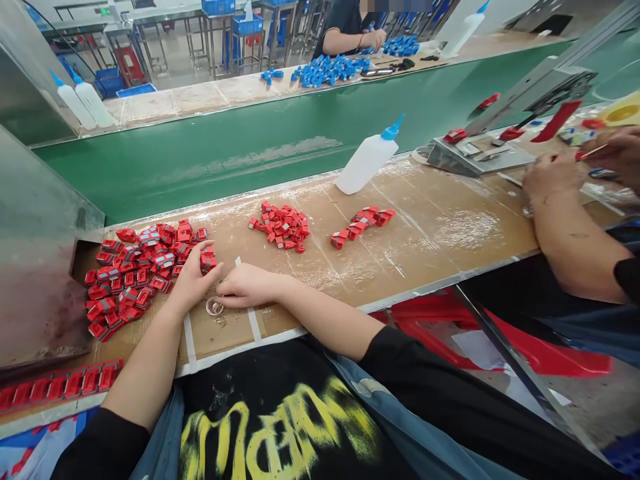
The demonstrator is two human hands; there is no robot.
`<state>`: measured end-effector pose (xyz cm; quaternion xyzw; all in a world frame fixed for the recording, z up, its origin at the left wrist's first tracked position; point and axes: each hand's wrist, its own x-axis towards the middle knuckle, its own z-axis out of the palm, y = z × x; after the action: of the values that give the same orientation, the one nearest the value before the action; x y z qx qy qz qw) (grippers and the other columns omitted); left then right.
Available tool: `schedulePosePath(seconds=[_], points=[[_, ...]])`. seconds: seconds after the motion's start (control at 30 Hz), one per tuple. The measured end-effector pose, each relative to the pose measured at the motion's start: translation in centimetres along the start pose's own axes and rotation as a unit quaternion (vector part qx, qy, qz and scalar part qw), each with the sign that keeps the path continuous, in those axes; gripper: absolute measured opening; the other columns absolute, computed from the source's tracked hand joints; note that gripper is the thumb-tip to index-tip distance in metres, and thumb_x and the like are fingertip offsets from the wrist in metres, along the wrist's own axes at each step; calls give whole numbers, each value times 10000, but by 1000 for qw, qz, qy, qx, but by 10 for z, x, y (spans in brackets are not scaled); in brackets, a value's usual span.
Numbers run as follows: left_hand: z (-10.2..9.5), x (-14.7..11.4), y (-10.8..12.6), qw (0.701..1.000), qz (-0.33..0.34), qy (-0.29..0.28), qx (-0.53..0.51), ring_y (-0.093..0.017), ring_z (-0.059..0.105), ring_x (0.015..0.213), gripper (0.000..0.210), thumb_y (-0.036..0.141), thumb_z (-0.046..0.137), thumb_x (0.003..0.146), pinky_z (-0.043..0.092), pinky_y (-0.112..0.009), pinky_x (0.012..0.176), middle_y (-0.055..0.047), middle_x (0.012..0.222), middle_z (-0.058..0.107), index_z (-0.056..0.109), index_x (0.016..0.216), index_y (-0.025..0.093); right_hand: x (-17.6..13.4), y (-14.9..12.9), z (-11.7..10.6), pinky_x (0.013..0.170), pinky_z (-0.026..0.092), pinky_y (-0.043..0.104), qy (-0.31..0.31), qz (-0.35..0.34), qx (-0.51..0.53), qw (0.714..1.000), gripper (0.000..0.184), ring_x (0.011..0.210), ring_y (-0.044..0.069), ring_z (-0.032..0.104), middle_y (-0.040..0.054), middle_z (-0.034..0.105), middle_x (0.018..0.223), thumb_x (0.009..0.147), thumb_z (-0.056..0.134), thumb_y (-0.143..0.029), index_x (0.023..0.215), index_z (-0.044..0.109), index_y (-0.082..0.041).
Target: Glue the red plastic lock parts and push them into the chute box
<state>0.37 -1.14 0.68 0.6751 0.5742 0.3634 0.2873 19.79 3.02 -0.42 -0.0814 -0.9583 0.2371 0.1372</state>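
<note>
My left hand is at the right edge of a heap of red toy-car-like plastic parts. Its thumb and fingers are spread, with a red part in the gap between them; no firm grip on it shows. Beside it, my right hand has its fingers bent together, the tips down by a small clear round dish on the bench. Whatever those fingertips hold is hidden. Beyond my right hand lies a smaller pile of red pieces, and farther right a short row of red parts.
A white squeeze bottle with a blue tip stands at the bench's far edge. Behind it runs a green conveyor belt. On the right are a metal press and a co-worker's hands. Across the belt, another person handles blue parts.
</note>
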Motion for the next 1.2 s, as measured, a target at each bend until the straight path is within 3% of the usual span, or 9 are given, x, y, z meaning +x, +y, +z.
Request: schedulePosePath(seconds=[0.17, 0.3, 0.37, 0.43, 0.63, 0.93, 1.2], points=[[2, 1, -2, 1000, 0, -10, -12, -266, 660, 1175, 528, 349, 779, 812, 502, -390, 1037, -76, 1323, 688, 663, 1315, 236, -3, -1, -9, 581, 240, 266, 17, 14, 120, 993, 401, 537, 98, 343, -50, 409, 552, 986, 533, -322, 622, 438, -184], [6, 1, -7, 999, -22, -15, -35, -261, 703, 1096, 518, 271, 772, 793, 548, -395, 993, -75, 1289, 720, 695, 1305, 244, -4, 5, -15, 570, 253, 257, 165, 71, 200, 963, 421, 527, 88, 321, -54, 315, 556, 971, 467, -366, 606, 337, -202], [8, 0, -11, 999, -26, -18, -42, -263, 719, 1061, 530, 310, 802, 786, 569, -399, 967, -82, 1258, 734, 698, 1302, 245, -4, 11, -14, 569, 248, 259, 256, 122, 197, 938, 436, 538, 91, 319, -52, 305, 567, 980, 442, -407, 614, 306, -211], [11, 0, -15, 998, -26, -16, -46, -269, 731, 1033, 558, 360, 838, 768, 587, -409, 944, -88, 1235, 743, 700, 1297, 247, -2, 15, -11, 576, 241, 262, 307, 167, 178, 920, 446, 554, 94, 321, -51, 302, 579, 990, 438, -430, 626, 297, -213], [13, 1, -23, 999, -16, -15, -43, -290, 724, 1092, 576, 366, 866, 749, 587, -433, 978, -94, 1257, 734, 703, 1289, 253, 1, 20, -3, 596, 229, 269, 286, 196, 135, 928, 430, 576, 93, 338, -53, 351, 592, 1002, 468, -419, 652, 354, -197], [12, 0, -22, 999, -12, -9, -30, -290, 721, 1099, 556, 353, 847, 768, 582, -439, 986, -96, 1252, 735, 699, 1293, 244, 0, 20, -5, 593, 199, 282, 287, 216, 89, 929, 433, 572, 99, 314, -48, 327, 580, 993, 472, -393, 635, 321, -200], [9, 0, -14, 1000, 9, 1, 25, -279, 702, 1147, 520, 314, 816, 794, 558, -423, 1036, -79, 1296, 714, 690, 1293, 242, 2, 17, -7, 594, 207, 279, 276, 193, 55, 940, 433, 569, 97, 314, -46, 343, 575, 995, 468, -354, 623, 313, -196]])
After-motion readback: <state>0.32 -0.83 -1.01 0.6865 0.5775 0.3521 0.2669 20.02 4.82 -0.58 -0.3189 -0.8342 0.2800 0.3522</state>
